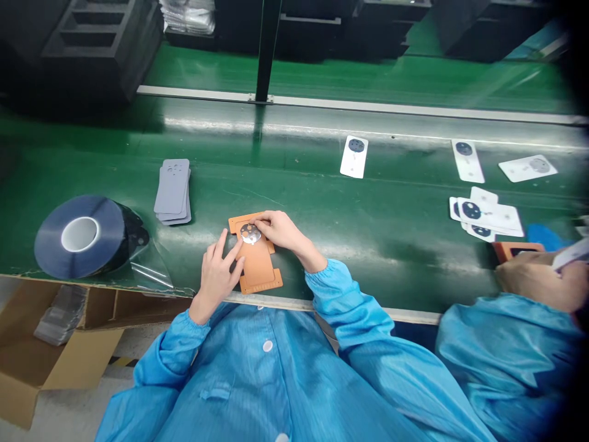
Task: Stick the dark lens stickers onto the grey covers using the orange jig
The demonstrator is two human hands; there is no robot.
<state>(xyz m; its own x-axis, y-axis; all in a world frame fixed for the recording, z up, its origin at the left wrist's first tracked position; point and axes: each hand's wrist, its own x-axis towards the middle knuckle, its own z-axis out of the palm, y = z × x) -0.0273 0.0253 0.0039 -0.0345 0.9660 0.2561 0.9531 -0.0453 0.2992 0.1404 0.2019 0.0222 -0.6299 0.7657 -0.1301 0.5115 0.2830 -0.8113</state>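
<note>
An orange fixture plate lies flat on the green bench near its front edge, slightly tilted. On its upper part sits a round, shiny dark disc with several holes. My left hand rests at the fixture's left side, fingers spread, the index fingertip near the disc's lower left edge. From the right, my right hand reaches over the fixture's top, thumb and fingers pinched at the disc's upper right edge. Whatever lies between those fingertips is too small to make out.
A large film roll and stacked grey panels stand left. White panels with dark discs, one of them a lone panel, lie right. A co-worker's hands work at the far right. An open carton is below left.
</note>
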